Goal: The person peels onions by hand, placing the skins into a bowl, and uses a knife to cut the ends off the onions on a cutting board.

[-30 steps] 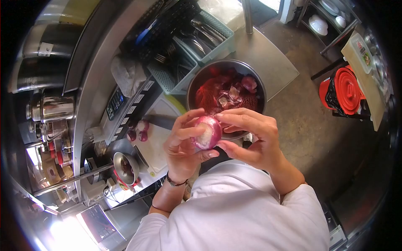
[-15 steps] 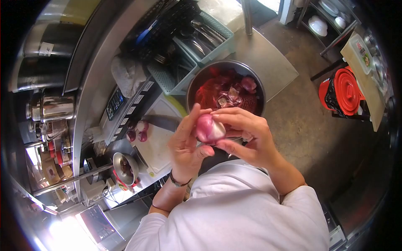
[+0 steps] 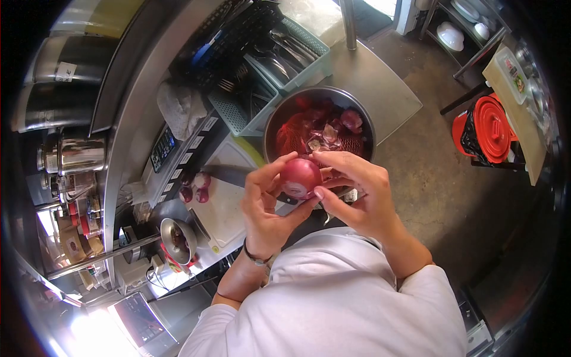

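Note:
Both hands are on one red onion [image 3: 300, 178], held just in front of my shirt at the near rim of a steel bowl [image 3: 372, 134]. My left hand [image 3: 265, 205] curls its fingers and thumb round the onion's left side. Fingertips and thumb of my right hand [image 3: 359, 189] press on its right side. In the bowl lie a red net [image 3: 290, 138], loose papery skins [image 3: 329, 134] and another red onion [image 3: 351, 120]. To the left, several small onions [image 3: 202, 195] rest on a white cutting board [image 3: 221, 209], with a knife blade [image 3: 229, 175] near them.
Green baskets of cutlery [image 3: 321, 55] stand beyond the bowl. A small metal bowl [image 3: 178, 240] sits at the lower left, near a metal rail [image 3: 107, 257]. On the right are a red lidded bin [image 3: 491, 130], a wooden-topped table [image 3: 523, 140] and a shelf with white dishes [image 3: 450, 37].
The onion has turned between my hands, from a side with a pale patch to a darker red side. My left fingers have curled in closer round it.

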`<state>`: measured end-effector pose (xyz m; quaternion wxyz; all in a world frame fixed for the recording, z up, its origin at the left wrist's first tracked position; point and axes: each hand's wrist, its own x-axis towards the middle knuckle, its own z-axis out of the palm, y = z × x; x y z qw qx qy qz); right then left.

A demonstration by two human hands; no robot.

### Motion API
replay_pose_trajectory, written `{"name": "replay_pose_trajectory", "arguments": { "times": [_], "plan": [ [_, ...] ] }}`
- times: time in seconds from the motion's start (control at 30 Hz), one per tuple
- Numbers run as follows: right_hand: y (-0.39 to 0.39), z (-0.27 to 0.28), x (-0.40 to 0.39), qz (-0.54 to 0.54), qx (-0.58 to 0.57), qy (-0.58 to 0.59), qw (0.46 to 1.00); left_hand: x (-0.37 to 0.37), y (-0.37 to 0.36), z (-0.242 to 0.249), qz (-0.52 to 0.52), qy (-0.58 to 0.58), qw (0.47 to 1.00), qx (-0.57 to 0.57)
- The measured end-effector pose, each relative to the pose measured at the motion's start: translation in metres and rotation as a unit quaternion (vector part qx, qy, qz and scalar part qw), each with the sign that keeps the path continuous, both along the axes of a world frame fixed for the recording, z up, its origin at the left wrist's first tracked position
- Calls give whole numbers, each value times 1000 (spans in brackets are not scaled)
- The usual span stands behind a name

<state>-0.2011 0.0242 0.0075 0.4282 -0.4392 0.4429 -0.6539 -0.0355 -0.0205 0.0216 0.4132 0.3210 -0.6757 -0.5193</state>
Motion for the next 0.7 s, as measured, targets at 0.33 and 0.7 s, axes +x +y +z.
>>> {"name": "replay_pose_trajectory", "arguments": {
  "times": [0.33, 0.7],
  "plan": [
    [0, 2, -1, -13, -22, 128, 991, 9, -2, 4, -20, -102, 994, -22],
    [0, 2, 4, -24, 8, 45, 999, 11, -7, 8, -15, -74, 996, 39]
  ]
}}
